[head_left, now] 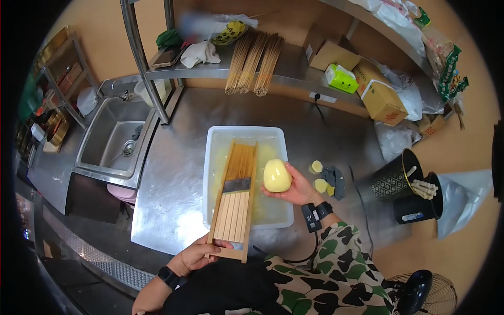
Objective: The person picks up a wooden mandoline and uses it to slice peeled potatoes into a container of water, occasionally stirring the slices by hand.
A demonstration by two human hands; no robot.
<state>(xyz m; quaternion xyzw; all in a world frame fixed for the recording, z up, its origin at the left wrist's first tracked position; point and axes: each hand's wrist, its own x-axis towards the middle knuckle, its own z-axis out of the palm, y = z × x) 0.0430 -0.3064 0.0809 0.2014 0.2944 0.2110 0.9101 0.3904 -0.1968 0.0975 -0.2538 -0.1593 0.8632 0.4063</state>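
Observation:
My left hand (198, 254) grips the lower end of a wooden mandoline slicer (233, 210), its fingers wrapped round the frame. The slicer slants across a white plastic tub (207, 152) that holds cloudy water and pale yellow pieces under the surface. A dark metal blade crosses the middle of the board. Just right of the slicer, over the tub's right side, my right hand (300, 188) holds a peeled potato (277, 176), apart from the blade. Cut potato ends (320, 185) lie on the steel table near my right wrist, beside a dark grey cloth (334, 182).
A steel sink (118, 137) is at the left. The shelf above holds bundles of skewers (254, 60), a green tissue pack (341, 79) and cardboard boxes (380, 100). Black bins (391, 181) stand at the right. A cable (362, 205) runs along the table, and a fan (425, 294) is at lower right.

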